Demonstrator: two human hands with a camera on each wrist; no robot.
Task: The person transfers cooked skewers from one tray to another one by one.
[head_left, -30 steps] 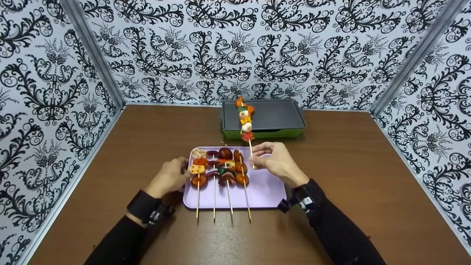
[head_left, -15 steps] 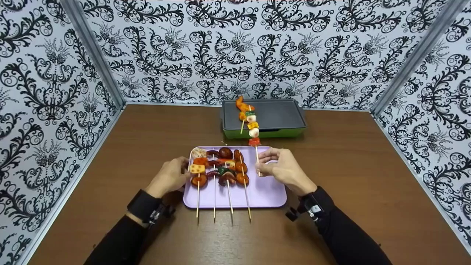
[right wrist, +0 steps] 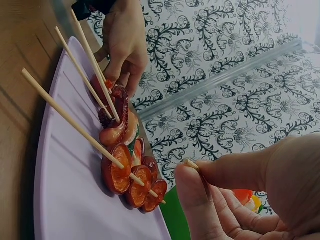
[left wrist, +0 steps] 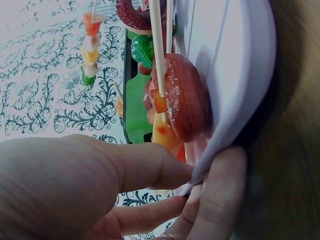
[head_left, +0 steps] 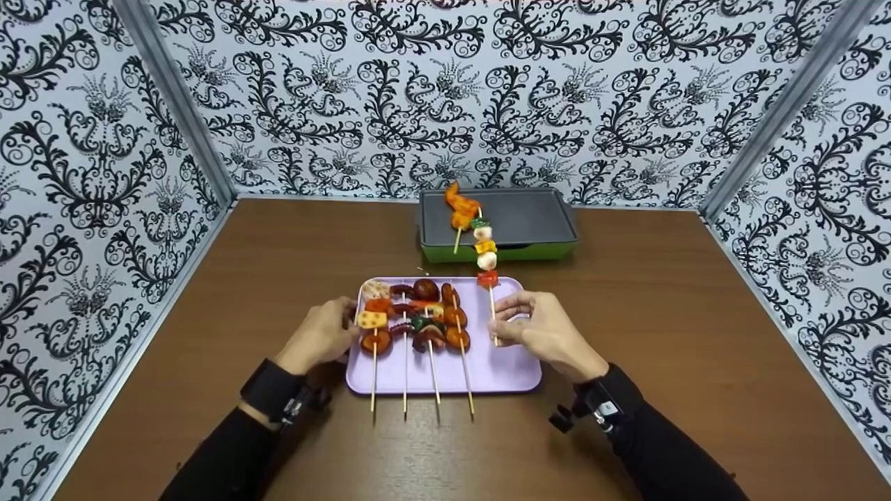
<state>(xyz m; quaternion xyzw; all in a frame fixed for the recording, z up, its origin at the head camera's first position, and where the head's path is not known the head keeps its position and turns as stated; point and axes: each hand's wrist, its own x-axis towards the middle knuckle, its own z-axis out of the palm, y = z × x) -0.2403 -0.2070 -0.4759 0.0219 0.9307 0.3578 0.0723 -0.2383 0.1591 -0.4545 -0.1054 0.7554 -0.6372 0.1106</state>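
My left hand [head_left: 321, 335] pinches the left rim of the lilac tray [head_left: 511, 365], and the left wrist view shows the tray edge [left wrist: 250, 95] between thumb and fingers. Several food skewers lie side by side on the tray's left and middle, their sticks poking past the near edge. Over the tray's right part, my right hand [head_left: 546, 330] pinches the lower stick of a kebab skewer [head_left: 486, 260] threaded with red, white, yellow and green pieces. In the right wrist view the stick's end [right wrist: 191, 164] shows between thumb and finger; the skewer's food is mostly hidden there.
Behind the tray stands a green tabletop grill [head_left: 498, 253] with a dark flat plate [head_left: 529, 216]. An orange-brown skewer [head_left: 461, 207] lies on its left part, stick over the front edge. Patterned walls [head_left: 445, 104] enclose the brown table [head_left: 661, 313] at back and sides.
My right hand has moved right and nearer, bringing the kebab skewer away from the grill to above the tray's right part. My left hand and the tray have stayed put.
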